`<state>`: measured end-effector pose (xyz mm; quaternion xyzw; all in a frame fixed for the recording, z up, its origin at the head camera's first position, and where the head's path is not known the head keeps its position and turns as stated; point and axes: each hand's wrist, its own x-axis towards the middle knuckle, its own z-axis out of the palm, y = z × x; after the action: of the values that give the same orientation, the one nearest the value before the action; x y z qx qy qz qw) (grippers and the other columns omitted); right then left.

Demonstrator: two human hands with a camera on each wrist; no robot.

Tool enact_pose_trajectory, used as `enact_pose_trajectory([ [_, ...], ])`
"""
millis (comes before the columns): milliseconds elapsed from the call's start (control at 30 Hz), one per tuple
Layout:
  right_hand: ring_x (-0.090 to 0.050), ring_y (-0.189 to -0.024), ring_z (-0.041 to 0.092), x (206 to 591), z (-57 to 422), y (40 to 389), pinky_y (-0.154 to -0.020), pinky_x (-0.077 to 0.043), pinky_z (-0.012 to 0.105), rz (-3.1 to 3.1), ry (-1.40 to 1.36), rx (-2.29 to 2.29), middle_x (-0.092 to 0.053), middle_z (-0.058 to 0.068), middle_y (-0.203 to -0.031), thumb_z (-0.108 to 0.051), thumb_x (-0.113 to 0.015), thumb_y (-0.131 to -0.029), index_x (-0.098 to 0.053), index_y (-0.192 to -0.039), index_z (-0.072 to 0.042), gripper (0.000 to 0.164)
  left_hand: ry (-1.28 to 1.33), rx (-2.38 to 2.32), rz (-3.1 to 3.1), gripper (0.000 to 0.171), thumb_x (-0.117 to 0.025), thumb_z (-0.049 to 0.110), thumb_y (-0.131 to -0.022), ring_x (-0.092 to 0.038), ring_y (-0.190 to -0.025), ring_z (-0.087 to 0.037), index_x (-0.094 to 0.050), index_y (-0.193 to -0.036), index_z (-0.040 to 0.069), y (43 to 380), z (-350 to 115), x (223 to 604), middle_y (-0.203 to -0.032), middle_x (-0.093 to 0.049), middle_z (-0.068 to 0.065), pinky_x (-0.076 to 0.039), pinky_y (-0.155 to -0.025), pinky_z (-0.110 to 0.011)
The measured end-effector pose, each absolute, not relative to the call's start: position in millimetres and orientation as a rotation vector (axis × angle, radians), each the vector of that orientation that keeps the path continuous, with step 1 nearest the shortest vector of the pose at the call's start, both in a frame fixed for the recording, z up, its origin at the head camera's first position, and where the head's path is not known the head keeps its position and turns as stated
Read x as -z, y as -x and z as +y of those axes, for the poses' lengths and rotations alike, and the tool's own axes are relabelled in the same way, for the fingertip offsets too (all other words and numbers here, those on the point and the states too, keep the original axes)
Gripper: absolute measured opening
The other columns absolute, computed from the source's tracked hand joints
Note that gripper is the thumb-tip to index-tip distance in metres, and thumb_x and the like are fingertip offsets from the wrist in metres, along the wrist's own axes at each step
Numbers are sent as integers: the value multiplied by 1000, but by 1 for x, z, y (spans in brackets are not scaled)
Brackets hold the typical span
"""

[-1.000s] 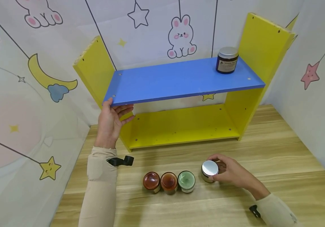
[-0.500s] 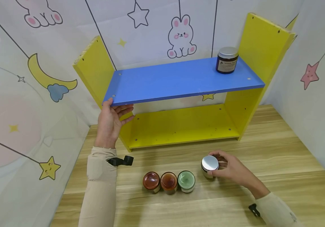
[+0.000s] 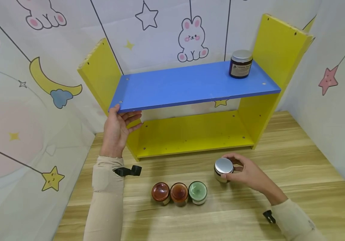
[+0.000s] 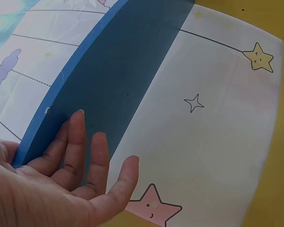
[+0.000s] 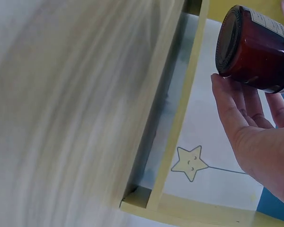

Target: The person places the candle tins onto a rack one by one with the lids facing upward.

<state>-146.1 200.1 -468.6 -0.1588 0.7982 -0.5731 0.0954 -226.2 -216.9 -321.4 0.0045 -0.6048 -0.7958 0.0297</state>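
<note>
My right hand [image 3: 249,176] holds a dark amber glass jar [image 3: 223,170] with a silver lid, thumb on one side and fingers on the other. The right wrist view shows the bare base and pale label of this jar [image 5: 255,49], lifted above the wooden table. At the left front corner of the blue shelf [image 3: 190,83], my left hand [image 3: 116,132] grips the board's edge. Its thumb lies on top and its fingers spread underneath, as the left wrist view shows of that hand [image 4: 80,175]. Another silver-lidded jar [image 3: 240,64] stands on the shelf's right end.
A red jar [image 3: 160,193], an orange-brown jar [image 3: 179,193] and a green jar [image 3: 198,192] stand in a row on the wooden table [image 3: 184,224]. Yellow side panels [image 3: 280,50] flank the blue shelf, above a lower yellow shelf [image 3: 190,134]. Patterned sheets surround the table.
My right hand has raised the silver-lidded jar and moved it slightly toward the shelf unit. My left hand stays at the blue shelf's corner.
</note>
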Motion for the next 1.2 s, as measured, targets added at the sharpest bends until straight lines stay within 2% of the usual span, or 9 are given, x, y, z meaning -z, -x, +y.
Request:
enact_pose_trajectory([
  [167,-58,-111,29,462,202,148,-93,-53,28,2406,476,1677,-61,7,-126,-24,-86,-83,-59,-131,-15,56,-7,2453,-1862,56,-29,45,-110,-60,-118,-33,-30,-158,17,226,-217,322,-115,-68,-10,-42,-105,-55],
  [400,-58,-112,29,451,206,153,-94,-53,28,2430,510,1676,-59,6,-128,-23,-85,-85,-59,-133,-17,55,-10,2462,-1848,55,-31,45,-110,-64,-107,-25,-34,-156,16,227,-217,321,-111,-71,-9,-42,-104,-55],
  [667,-62,-106,24,439,211,159,-86,-56,27,2419,542,1740,-60,10,-128,-18,-84,-86,-59,-133,-12,54,2,2456,-1856,54,-31,45,-110,-63,-112,-30,-38,-153,14,226,-217,321,-109,-71,-8,-43,-102,-54],
  [1000,-67,-104,17,415,218,163,-83,-57,26,2464,546,1754,-61,13,-128,-16,-80,-89,-58,-138,-10,54,8,2435,-1886,54,-29,44,-110,-65,-107,-27,-38,-154,14,225,-217,320,-107,-72,-7,-49,-97,-50],
  [1200,-69,-103,18,401,218,165,-77,-60,32,2440,530,1769,-59,16,-127,-15,-79,-90,-56,-136,-6,53,12,2433,-1891,54,-28,44,-110,-65,-108,-27,-40,-152,12,224,-218,320,-106,-72,-6,-49,-96,-49],
])
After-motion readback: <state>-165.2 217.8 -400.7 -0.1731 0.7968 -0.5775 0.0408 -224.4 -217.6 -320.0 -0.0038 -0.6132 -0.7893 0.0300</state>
